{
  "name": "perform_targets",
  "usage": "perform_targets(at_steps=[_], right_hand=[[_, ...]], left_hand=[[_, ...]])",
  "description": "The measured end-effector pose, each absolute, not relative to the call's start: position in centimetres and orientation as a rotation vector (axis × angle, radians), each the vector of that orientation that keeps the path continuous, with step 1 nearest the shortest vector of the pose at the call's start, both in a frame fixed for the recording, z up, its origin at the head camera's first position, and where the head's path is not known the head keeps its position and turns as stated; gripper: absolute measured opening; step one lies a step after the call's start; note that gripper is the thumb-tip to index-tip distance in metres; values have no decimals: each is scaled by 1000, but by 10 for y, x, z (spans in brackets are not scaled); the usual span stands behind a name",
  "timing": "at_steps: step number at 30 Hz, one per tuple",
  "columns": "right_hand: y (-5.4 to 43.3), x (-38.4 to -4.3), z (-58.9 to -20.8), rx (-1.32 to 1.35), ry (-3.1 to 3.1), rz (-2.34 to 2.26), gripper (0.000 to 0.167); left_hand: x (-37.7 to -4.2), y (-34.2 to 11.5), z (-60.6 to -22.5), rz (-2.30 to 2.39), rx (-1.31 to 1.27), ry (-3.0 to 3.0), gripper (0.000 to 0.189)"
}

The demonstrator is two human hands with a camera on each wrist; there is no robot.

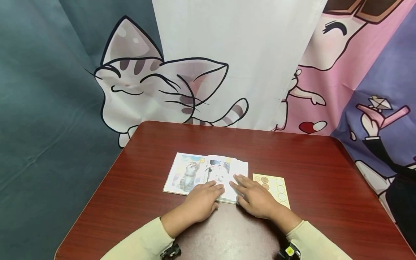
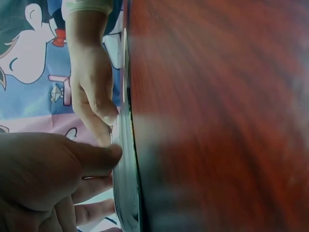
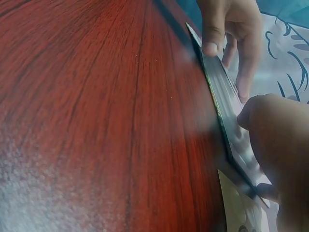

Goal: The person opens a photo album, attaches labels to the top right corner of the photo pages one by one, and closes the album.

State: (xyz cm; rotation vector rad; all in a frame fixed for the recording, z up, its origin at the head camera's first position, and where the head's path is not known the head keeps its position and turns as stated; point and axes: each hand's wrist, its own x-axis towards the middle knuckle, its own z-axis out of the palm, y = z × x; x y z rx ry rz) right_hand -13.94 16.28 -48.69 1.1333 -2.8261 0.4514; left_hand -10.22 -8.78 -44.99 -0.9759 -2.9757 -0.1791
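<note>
An open picture book lies flat on the table, a kitten picture on its left page and a white animal picture on its right page. My left hand rests on the lower middle of the book, fingers stretched over the right page. On that page's right side my right hand lies with fingers extended. Both wrist views show the page edges of the book from the side, with the left thumb at the near edge. A yellow sticker sheet is partly under the right hand and forearm.
The reddish-brown wooden table has rounded far corners. Behind it hangs a curtain printed with cartoon cats and figures. The sticker sheet bears white and brownish circles. Dark wrist cameras are strapped at both pale yellow sleeves.
</note>
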Motion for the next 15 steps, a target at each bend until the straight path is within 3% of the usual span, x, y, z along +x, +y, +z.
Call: perform_targets(at_steps=[15], right_hand=[[164, -139, -487, 1126, -2821, 471, 51]], left_hand=[[-115, -91, -455, -347, -910, -2797, 29]])
